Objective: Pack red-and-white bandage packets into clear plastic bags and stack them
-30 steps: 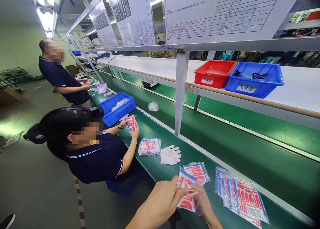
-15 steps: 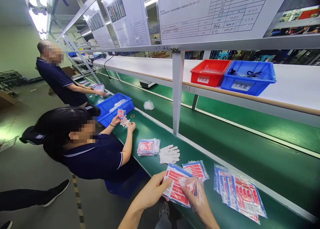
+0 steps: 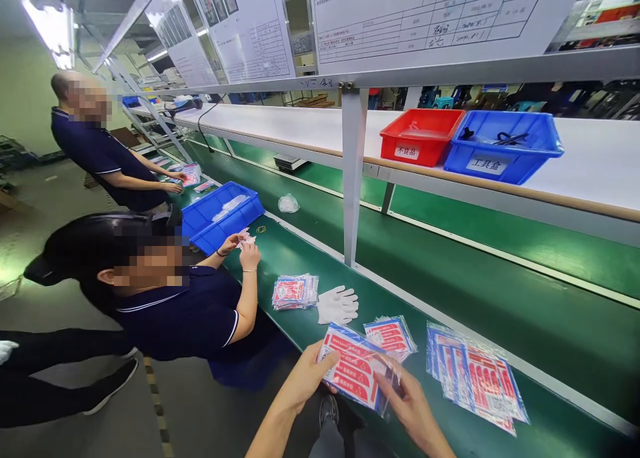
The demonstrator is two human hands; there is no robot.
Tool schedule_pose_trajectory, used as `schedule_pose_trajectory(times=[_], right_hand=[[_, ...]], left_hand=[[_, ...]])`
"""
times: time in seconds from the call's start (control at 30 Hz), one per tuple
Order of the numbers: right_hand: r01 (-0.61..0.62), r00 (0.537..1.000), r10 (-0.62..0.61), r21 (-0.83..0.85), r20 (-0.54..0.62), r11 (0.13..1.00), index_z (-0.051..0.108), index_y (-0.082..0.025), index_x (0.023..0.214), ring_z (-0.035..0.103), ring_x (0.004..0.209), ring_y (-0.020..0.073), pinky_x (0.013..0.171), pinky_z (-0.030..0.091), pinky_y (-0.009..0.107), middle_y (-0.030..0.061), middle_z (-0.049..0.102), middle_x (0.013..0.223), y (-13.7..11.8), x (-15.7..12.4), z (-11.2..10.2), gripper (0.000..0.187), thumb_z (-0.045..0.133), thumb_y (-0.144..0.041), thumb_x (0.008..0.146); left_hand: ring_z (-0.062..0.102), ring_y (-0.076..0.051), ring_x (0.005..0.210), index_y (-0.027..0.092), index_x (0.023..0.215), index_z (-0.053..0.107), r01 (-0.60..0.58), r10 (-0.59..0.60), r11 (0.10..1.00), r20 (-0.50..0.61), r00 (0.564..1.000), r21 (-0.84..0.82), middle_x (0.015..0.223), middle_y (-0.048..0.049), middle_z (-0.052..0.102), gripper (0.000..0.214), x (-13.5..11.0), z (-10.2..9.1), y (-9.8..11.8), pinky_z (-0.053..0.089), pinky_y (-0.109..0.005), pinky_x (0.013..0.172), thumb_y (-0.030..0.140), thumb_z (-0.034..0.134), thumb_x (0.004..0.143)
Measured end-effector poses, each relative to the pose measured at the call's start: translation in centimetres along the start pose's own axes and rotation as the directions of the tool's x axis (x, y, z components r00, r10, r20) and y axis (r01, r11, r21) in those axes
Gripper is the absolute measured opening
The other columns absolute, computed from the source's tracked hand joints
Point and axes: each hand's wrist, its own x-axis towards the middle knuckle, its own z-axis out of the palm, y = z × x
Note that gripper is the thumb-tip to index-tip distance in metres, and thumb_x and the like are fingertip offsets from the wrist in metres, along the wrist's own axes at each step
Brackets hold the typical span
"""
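Between my two hands is a clear plastic packet (image 3: 350, 373) with a red, white and blue printed card in it, tilted above the front edge of the bench. My left hand (image 3: 307, 378) is closed on its left end, thumb on top. At the right end, my right hand (image 3: 407, 398) grips the packet's clear plastic, with fingers on its face. Just behind lies a small pile of similar packets (image 3: 395, 336). A fanned row of packets (image 3: 477, 378) lies to the right. A white glove (image 3: 339, 306) rests flat left of the small pile, beside another packet stack (image 3: 295, 291).
A co-worker (image 3: 190, 298) sits at my left, handling small pieces. Another person (image 3: 113, 145) stands farther along. A blue crate (image 3: 223, 215) is on the bench. Red (image 3: 420, 137) and blue bins (image 3: 503, 148) stand on the shelf behind a metal post (image 3: 353, 178).
My right hand has slid to the packet's right end and the clear plastic there lies flatter. The seated co-worker's hands have come together. The view has shifted slightly.
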Motion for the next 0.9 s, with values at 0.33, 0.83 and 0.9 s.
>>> schedule_pose_trajectory(times=[0.33,0.83,0.9], right_hand=[[-0.101,0.944,0.208,0.376,-0.256,0.921,0.062,-0.025,0.113,0.064,0.061,0.0189,0.052,0.056,0.031,0.0015,0.071,0.079,7.1,-3.6,-6.4,0.049,0.076,-0.058,0.079],[-0.227,0.880,0.308,0.249,-0.362,0.941,0.075,-0.019,0.083,0.065,0.054,0.0224,0.045,0.051,0.032,0.0048,0.073,0.063,12.0,-4.0,-11.9,0.047,0.076,-0.064,0.068],[-0.259,0.818,0.334,0.217,-0.469,0.941,0.075,-0.021,0.080,0.069,0.059,0.0264,0.049,0.055,0.038,0.0082,0.077,0.070,13.2,-5.7,-15.8,0.049,0.075,-0.067,0.062]], left_hand=[[0.065,-0.018,0.064,0.011,0.103,0.071,0.131,-0.130,0.991,0.028,0.991,-0.033,0.079,-0.0080,0.075,0.060,3.4,4.3,-5.1,0.053,-0.027,0.056,0.065,0.075,0.075],[0.063,-0.019,0.062,0.011,0.101,0.071,0.103,-0.102,0.992,-0.021,0.995,0.068,0.076,-0.0058,0.072,0.065,7.9,10.2,-9.1,0.054,-0.030,0.053,0.069,0.075,0.071],[0.065,-0.020,0.065,0.011,0.106,0.070,0.104,-0.101,0.993,-0.045,0.994,0.050,0.082,-0.0077,0.074,0.067,8.0,10.0,-9.2,0.055,-0.030,0.055,0.069,0.073,0.074]])
